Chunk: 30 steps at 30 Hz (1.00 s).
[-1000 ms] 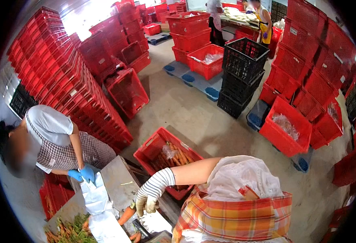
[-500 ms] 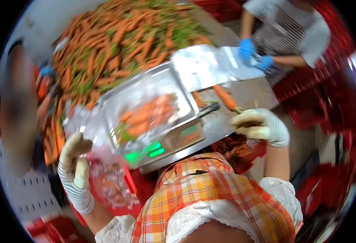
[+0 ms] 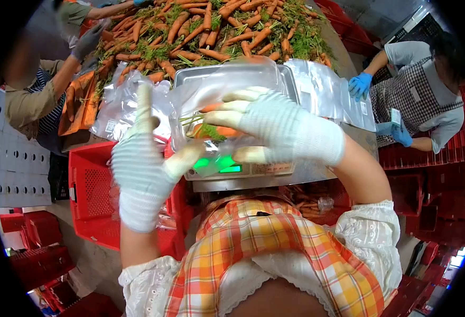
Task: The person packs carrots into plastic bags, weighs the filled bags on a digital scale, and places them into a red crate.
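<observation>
Both my hands wear striped gloves with pale coated fingers. My left hand (image 3: 145, 164) is at the scale's left front corner, fingers stretched up and thumb apart, with nothing seen in it. My right hand (image 3: 285, 127) reaches across the scale, fingers extended and apart from the thumb, beside a clear plastic bag of carrots (image 3: 216, 131). That bag lies on the metal tray (image 3: 290, 84) of the weighing scale (image 3: 264, 169), partly hidden by my right hand; whether the fingers touch it I cannot tell. Green digits glow on the scale's display (image 3: 230, 169).
A heap of carrots (image 3: 206, 31) with green tops covers the table behind the scale. Clear bags (image 3: 129, 105) lie left, flat bags (image 3: 322, 90) right. A red crate (image 3: 92, 195) stands below left. A co-worker with blue gloves (image 3: 360, 85) is at right; other people work at left.
Both hands have moved inward over the scale, the right one from the table's right side toward the bag. The view has turned and steadied.
</observation>
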{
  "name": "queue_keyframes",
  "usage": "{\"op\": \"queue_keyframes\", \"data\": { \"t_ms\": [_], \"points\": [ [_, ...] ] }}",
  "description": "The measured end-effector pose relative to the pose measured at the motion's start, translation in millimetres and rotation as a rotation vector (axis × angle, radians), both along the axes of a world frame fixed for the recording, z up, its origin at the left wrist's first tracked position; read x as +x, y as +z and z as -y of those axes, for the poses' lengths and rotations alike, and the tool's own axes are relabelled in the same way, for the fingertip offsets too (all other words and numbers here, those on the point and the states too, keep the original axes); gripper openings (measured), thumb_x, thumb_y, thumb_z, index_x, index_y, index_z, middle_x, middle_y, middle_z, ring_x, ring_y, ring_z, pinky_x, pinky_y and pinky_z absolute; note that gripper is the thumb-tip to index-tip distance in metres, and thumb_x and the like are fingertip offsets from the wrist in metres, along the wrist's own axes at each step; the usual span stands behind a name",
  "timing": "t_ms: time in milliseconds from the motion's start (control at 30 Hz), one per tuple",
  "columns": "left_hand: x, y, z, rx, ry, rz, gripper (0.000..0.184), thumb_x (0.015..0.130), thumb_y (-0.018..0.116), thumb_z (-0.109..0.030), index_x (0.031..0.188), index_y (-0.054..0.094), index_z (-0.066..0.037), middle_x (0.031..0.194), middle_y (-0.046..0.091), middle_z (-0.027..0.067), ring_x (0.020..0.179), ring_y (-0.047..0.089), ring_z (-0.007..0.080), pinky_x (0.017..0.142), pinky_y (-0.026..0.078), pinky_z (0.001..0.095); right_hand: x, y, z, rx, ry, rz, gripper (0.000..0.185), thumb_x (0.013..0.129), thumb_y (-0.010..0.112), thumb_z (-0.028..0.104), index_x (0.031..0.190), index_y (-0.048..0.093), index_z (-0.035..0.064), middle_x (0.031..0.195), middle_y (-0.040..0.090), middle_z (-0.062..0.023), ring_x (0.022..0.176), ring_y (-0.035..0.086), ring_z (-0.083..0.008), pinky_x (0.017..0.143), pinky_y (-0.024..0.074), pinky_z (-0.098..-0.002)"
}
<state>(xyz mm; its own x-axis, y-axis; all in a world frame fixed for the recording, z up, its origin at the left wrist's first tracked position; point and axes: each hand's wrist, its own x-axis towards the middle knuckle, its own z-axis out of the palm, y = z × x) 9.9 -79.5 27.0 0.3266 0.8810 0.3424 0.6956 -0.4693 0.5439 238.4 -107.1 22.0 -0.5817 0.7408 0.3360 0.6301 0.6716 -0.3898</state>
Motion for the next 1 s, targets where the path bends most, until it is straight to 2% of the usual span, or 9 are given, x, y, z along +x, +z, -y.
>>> {"op": "queue_keyframes", "data": {
  "t_ms": [133,200,267,333,533,667,800,900,1000],
  "points": [
    [9,-11,-18,-0.25,-0.014,-0.174,0.07,0.076,0.059,-0.011,0.139,0.029,-0.006,0.084,0.064,0.0135,0.076,0.062,0.0148,0.067,0.049,0.0252,13,-23,-8,0.009,-0.075,0.53,0.051,0.068,0.07,0.029,0.112,0.056,0.0074,0.103,0.061,-0.0133,0.114,0.046,-0.0287,0.107,0.0234,-0.0429],
    [0,-27,-15,-0.227,-0.163,0.125,0.064,0.079,0.052,-0.002,0.139,0.028,-0.005,0.082,0.064,0.0084,0.075,0.061,0.0092,0.067,0.047,0.0202,26,-8,8,-0.236,-0.148,1.117,0.033,0.071,0.064,0.025,0.099,0.061,0.0072,0.099,0.062,-0.0135,0.112,0.049,-0.0261,0.111,0.0153,-0.0439],
    [-3,-25,-8,-0.588,-0.198,0.723,0.064,0.08,0.052,-0.001,0.139,0.028,-0.005,0.083,0.064,0.0066,0.076,0.061,0.0105,0.07,0.047,0.0213,32,5,28,-0.227,-0.193,1.155,0.024,0.072,0.061,0.022,0.091,0.062,0.0065,0.093,0.063,-0.0125,0.11,0.05,-0.0251,0.111,0.0154,-0.0437],
    [-15,-23,-11,-0.688,-0.318,0.805,0.067,0.082,0.055,-0.002,0.14,0.021,-0.003,0.095,0.062,0.0093,0.077,0.06,0.0122,0.074,0.05,0.0257,41,2,47,-0.22,-0.235,1.191,0.017,0.074,0.057,0.019,0.083,0.063,0.0058,0.088,0.063,-0.0115,0.107,0.052,-0.0242,0.111,0.0156,-0.0435],
    [-16,-24,-12,-0.805,-0.479,0.883,0.072,0.081,0.053,0.0,0.142,0.018,-0.01,0.114,0.056,0.0172,0.074,0.058,0.0093,0.062,0.048,0.0206,25,15,61,-0.222,-0.182,0.643,0.023,0.078,0.056,0.022,0.093,0.057,0.0047,0.089,0.058,-0.0108,0.09,0.057,-0.0271,0.097,0.0347,-0.0441],
    [-5,-36,-21,-0.699,-0.635,0.917,0.074,0.078,0.046,0.006,0.143,0.017,-0.012,0.143,0.024,0.0193,0.074,0.056,0.0076,0.059,0.047,0.0195,-7,-6,20,-0.374,-0.195,0.211,0.031,0.077,0.059,0.022,0.102,0.051,0.0032,0.095,0.055,-0.0158,0.079,0.059,-0.0307,0.066,0.0486,-0.0387],
    [-3,-38,-25,-0.575,-0.596,0.789,0.077,0.074,0.048,0.005,0.143,0.018,-0.011,0.146,0.022,0.0143,0.08,0.055,0.0081,0.06,0.048,0.021,3,-85,-22,-0.272,-0.442,0.463,0.025,0.076,0.059,0.015,0.096,0.054,0.0008,0.087,0.059,-0.0175,0.082,0.06,-0.0307,0.068,0.0484,-0.0406],
    [-3,-42,-27,-0.505,-0.498,0.795,0.075,0.074,0.052,0.0,0.141,0.022,-0.01,0.143,0.028,0.0175,0.057,0.05,0.004,0.048,0.042,0.0164,14,-100,-23,-0.421,-0.461,0.241,0.024,0.079,0.056,0.013,0.098,0.055,-0.0003,0.084,0.059,-0.0195,0.084,0.06,-0.0316,0.072,0.0481,-0.0406],
    [-7,-43,-32,-0.535,-0.543,0.818,0.075,0.074,0.054,-0.002,0.141,0.023,-0.009,0.143,0.027,0.0171,0.07,0.056,0.0066,0.053,0.044,0.0171,11,-89,-27,-0.717,-0.494,-0.129,0.028,0.082,0.053,0.013,0.107,0.054,0.0005,0.087,0.059,-0.0213,0.086,0.059,-0.0335,0.077,0.0473,-0.0405]
  ]
}}
